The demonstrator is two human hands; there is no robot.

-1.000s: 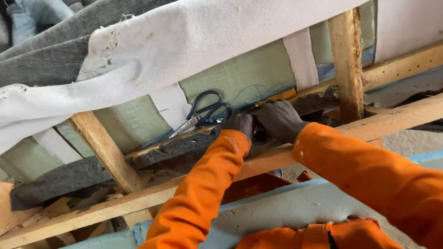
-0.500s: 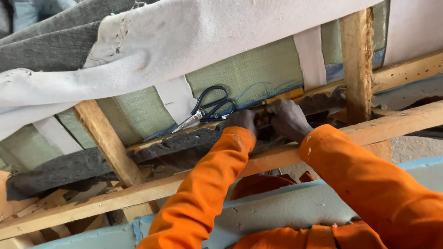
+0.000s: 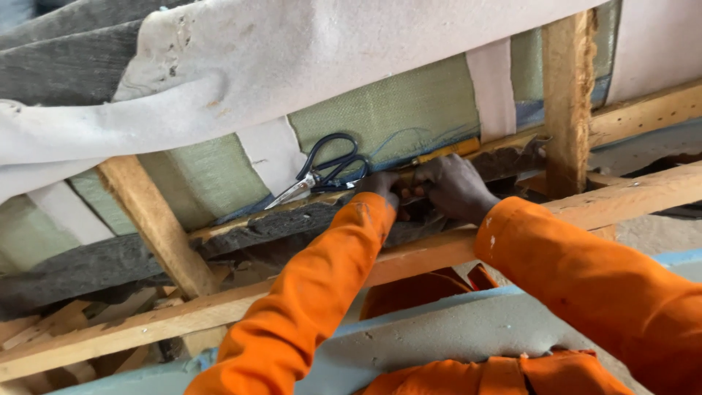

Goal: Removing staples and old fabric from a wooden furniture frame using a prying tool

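Both hands work at the long wooden frame rail (image 3: 643, 110) under the pale green woven fabric (image 3: 387, 110). Left hand (image 3: 384, 186) and right hand (image 3: 457, 186) sit close together, fingers curled around a yellow-handled tool (image 3: 446, 151); exact grip unclear. Black-handled steel scissors (image 3: 325, 170) lie on the rail, just left of the hands.

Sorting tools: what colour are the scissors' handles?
Black, on the scissors lying by the left hand; head view.
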